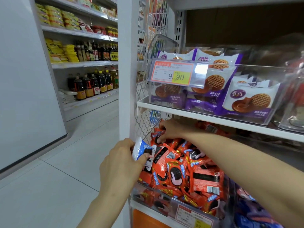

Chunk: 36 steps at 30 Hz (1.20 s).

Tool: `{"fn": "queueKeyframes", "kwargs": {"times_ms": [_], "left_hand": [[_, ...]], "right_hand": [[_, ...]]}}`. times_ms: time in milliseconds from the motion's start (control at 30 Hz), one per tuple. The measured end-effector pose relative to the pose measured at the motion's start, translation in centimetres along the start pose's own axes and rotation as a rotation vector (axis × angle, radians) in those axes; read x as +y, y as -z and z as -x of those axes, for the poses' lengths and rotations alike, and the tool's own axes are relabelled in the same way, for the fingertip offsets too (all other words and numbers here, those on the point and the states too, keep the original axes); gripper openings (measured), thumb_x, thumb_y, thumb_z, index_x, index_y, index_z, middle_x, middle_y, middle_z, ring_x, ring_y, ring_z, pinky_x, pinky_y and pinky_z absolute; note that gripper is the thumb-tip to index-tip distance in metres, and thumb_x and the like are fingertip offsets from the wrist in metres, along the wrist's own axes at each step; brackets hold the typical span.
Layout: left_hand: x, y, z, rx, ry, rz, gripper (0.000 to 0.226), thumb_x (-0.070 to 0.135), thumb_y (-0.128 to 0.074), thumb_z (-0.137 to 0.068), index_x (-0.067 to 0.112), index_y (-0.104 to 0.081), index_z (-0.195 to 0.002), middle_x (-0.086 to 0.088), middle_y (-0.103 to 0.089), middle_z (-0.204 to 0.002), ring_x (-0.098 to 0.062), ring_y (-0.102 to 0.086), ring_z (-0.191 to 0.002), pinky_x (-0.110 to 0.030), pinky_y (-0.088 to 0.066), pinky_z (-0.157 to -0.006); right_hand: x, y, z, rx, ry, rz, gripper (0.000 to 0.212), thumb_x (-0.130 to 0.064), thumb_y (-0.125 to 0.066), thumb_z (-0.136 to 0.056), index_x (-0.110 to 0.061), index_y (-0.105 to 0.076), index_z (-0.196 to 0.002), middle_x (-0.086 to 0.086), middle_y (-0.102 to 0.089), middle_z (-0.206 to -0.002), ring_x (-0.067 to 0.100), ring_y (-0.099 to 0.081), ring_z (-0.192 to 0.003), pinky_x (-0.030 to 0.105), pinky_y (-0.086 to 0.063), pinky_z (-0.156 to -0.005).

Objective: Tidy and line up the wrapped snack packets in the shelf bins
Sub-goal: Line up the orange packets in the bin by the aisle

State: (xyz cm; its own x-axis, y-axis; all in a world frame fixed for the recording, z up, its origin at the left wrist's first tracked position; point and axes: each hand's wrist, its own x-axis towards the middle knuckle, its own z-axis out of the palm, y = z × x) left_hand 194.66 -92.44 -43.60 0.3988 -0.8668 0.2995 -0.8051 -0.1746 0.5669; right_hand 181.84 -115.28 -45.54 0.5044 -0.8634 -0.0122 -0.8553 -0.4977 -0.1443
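Gripping a blue-and-white wrapped cookie packet [141, 149] in the left hand [121, 161], just outside the clear plastic shelf bin [148, 195]. Pinching an orange-red wrapped cookie packet [155, 136] with the right hand [172, 130] at the bin's far left corner, atop a heap of orange-red packets [197, 175].

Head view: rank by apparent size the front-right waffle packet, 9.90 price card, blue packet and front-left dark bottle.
1. Waffle packet.
2. Price card and blue packet look alike; the left hand hides part of the packet, so unranked.
3. Dark bottle, smallest, but farthest away.
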Motion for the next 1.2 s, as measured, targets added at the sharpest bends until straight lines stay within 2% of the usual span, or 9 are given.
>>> {"fn": "queueKeyframes", "kwargs": {"times_ms": [133, 267, 433, 533, 633, 733, 833, 1100, 1200], "left_hand": [[0.0, 0.0, 0.1, -0.014, -0.001, -0.014, 0.026, 0.05, -0.059, -0.084, 0.03, -0.047, -0.095, 0.011, -0.058, -0.1, -0.013, -0.05, -0.081, -0.02, -0.031, -0.051], [-0.5, 0.2, -0.1, -0.011, 0.028, -0.02, 0.026, 0.049, -0.061, -0.084, 0.029, -0.048, -0.095, 0.008, -0.059, -0.099, -0.016, -0.051, -0.083, -0.026, -0.036, -0.058], [-0.9, 0.2, -0.1, -0.055, 0.013, -0.077, 0.03, 0.052, -0.059, -0.084, 0.03, -0.044, -0.097, 0.01, -0.057, -0.102, -0.012, -0.051, -0.082, -0.02, -0.034, -0.053], [-1.0, 0.0, -0.2, -0.093, -0.005, -0.119, 0.03, 0.051, -0.058, -0.085, 0.031, -0.038, -0.096, 0.011, -0.054, -0.099, -0.008, -0.048, -0.079, -0.015, -0.029, -0.049], [-1.1, 0.0, -0.3, -0.096, -0.001, -0.154, 0.028, 0.049, -0.057, -0.087, 0.031, -0.038, -0.095, 0.011, -0.05, -0.094, -0.01, -0.047, -0.078, -0.016, -0.026, -0.048], [-1.0, -0.2, -0.3, -0.081, -0.005, -0.182, 0.026, 0.048, -0.057, -0.087, 0.03, -0.04, -0.094, 0.01, -0.052, -0.096, -0.011, -0.046, -0.078, -0.018, -0.025, -0.048], [-1.1, -0.3, -0.2, -0.069, -0.002, -0.206, 0.026, 0.048, -0.056, -0.087, 0.028, -0.04, -0.094, 0.009, -0.05, -0.094, -0.012, -0.045, -0.077, -0.02, -0.027, -0.05], [-1.3, -0.3, -0.4, -0.044, 0.011, -0.243, 0.027, 0.048, -0.055, -0.088, 0.026, -0.041, -0.096, 0.006, -0.048, -0.095, -0.014, -0.042, -0.076, -0.024, -0.028, -0.053], [-1.4, -0.5, -0.4, -0.046, 0.012, -0.25, 0.026, 0.046, -0.054, -0.089, 0.024, -0.045, -0.101, 0.005, -0.053, -0.102, -0.015, -0.041, -0.077, -0.026, -0.032, -0.062]], "right_hand": [[0.1, 0.7, 0.0, 0.003, -0.071, 0.025, 0.043, -0.047, -0.077, -0.07, -0.016, -0.047, -0.071, 0.0, -0.052, -0.071, 0.014, -0.05, -0.064, 0.025, -0.036, -0.054], [1.0, 1.4, 0.5, 0.119, -0.134, -0.079, 0.039, -0.036, -0.08, -0.07, -0.014, -0.05, -0.082, 0.0, -0.054, -0.08, 0.014, -0.051, -0.071, 0.022, -0.037, -0.061], [0.5, 0.6, 1.1, 0.183, -0.024, 0.094, 0.045, -0.044, -0.075, -0.074, -0.019, -0.038, -0.067, -0.005, -0.042, -0.068, 0.012, -0.042, -0.064, 0.022, -0.024, -0.05], [-0.7, 1.7, 1.7, 0.218, 0.108, -0.047, 0.032, -0.037, -0.07, -0.081, -0.012, -0.054, -0.094, -0.003, -0.051, -0.084, 0.015, -0.05, -0.079, 0.024, -0.034, -0.061], [-2.6, 3.0, 3.4, -0.054, 0.274, -0.127, 0.035, -0.037, -0.07, -0.081, -0.017, -0.061, -0.109, -0.005, -0.057, -0.091, 0.01, -0.053, -0.08, 0.026, -0.041, -0.071], [-3.1, 1.7, 4.4, -0.364, 0.275, -0.037, 0.058, -0.038, -0.072, -0.079, -0.019, -0.052, -0.131, 0.0, -0.059, -0.12, 0.013, -0.054, -0.102, 0.026, -0.043, -0.089], [-2.5, 1.7, 4.8, -0.406, 0.265, -0.015, 0.07, -0.036, -0.072, -0.08, -0.017, -0.042, -0.14, 0.004, -0.048, -0.14, 0.021, -0.047, -0.124, 0.03, -0.037, -0.106], [-0.5, 2.6, 6.3, -0.415, 0.23, -0.048, 0.061, -0.027, -0.08, -0.073, -0.025, -0.048, -0.125, 0.0, -0.049, -0.133, 0.019, -0.048, -0.117, 0.037, -0.041, -0.101], [-0.7, 2.4, 6.5, -0.357, 0.232, -0.106, 0.061, -0.023, -0.082, -0.069, -0.023, -0.048, -0.119, 0.006, -0.053, -0.124, 0.022, -0.052, -0.104, 0.033, -0.044, -0.086]]}}
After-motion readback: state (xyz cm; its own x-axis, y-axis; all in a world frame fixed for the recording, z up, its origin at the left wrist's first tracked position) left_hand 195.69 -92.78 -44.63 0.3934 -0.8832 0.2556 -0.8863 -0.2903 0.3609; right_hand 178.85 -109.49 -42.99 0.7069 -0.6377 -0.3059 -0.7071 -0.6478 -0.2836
